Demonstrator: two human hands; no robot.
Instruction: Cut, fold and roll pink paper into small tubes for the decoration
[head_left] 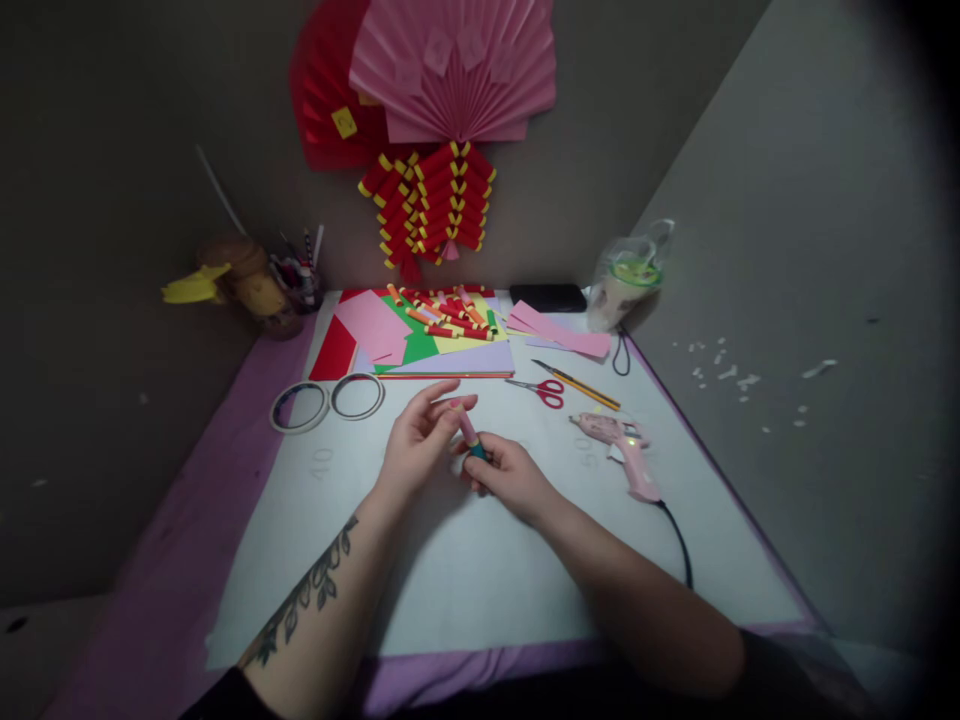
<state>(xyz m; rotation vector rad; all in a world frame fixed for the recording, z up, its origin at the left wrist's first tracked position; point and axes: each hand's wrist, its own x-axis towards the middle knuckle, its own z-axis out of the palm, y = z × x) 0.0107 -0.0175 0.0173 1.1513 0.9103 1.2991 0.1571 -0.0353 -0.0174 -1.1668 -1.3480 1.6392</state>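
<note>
Over the middle of the white table sheet, my left hand (421, 435) pinches the upper end of a small pink paper roll (467, 425) between thumb and fingers, its other fingers partly spread. My right hand (506, 472) is closed around the roll's lower, teal end (478, 451). The roll is tilted, its top toward the left. Beyond the hands, several red, orange and pink rolls (454, 317) with yellow ends lie on stacked coloured paper (431, 347). Red-handled scissors (550, 393) and a yellow cutter (589, 389) lie past my right hand.
Tape rolls (300, 407) lie on the left. A pink glue gun (626, 450) with a cable sits on the right. At the back are a phone (548, 298), a bagged cup (628, 285) and a pen holder (304, 280). Paper fans (459, 75) hang on the wall.
</note>
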